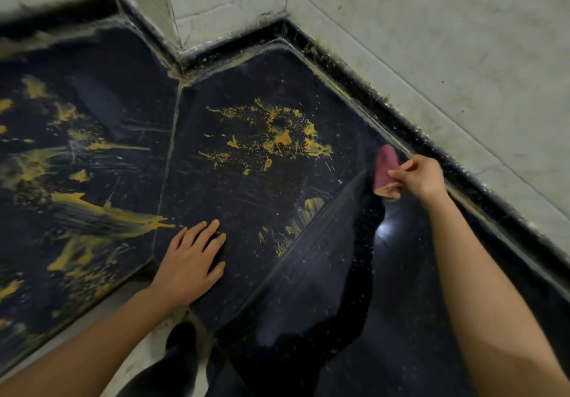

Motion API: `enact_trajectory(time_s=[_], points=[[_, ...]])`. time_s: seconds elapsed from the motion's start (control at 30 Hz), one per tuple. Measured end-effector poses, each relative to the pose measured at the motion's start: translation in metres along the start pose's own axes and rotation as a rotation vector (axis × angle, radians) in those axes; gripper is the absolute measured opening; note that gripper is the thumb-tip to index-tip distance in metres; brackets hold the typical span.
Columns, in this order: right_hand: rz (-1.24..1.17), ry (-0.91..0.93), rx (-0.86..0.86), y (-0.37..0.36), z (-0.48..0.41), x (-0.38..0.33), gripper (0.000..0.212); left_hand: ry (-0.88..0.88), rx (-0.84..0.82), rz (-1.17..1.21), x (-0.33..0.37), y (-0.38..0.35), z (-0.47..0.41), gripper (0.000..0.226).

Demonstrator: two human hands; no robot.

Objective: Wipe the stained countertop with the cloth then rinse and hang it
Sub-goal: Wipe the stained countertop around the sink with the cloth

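Right grip [422, 177]: pinches the pink cloth [385, 168] near the back edge of the dark surface [401, 273].
Left grip [191, 258]: released, flat on the surface.
Stains [277, 134]: yellow, left of the cloth.

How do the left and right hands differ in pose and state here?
The left hand lies flat on the countertop, fingers straight, holding nothing; the right hand pinches the pink cloth. The left hand is near the front edge, the right hand near the wall. Both are bare.
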State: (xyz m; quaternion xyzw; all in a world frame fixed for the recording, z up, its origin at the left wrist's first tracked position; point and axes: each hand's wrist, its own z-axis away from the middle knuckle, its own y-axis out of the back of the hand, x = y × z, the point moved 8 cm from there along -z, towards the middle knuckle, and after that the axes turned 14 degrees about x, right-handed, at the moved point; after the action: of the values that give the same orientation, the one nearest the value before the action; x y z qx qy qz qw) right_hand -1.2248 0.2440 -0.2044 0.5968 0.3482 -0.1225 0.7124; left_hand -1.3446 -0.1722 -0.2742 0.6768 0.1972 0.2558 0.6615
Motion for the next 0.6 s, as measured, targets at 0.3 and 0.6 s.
enact_trajectory(time_s=[0.3, 0.6], points=[[0.34, 0.203, -0.02, -0.037, -0.033, 0.002, 0.031, -0.006, 0.044, 0.009, -0.001, -0.002, 0.001, 0.064], [0.498, 0.285, -0.043, -0.072, -0.011, 0.014, 0.048, 0.009, 0.082, 0.03, 0.001, -0.002, 0.002, 0.074]])
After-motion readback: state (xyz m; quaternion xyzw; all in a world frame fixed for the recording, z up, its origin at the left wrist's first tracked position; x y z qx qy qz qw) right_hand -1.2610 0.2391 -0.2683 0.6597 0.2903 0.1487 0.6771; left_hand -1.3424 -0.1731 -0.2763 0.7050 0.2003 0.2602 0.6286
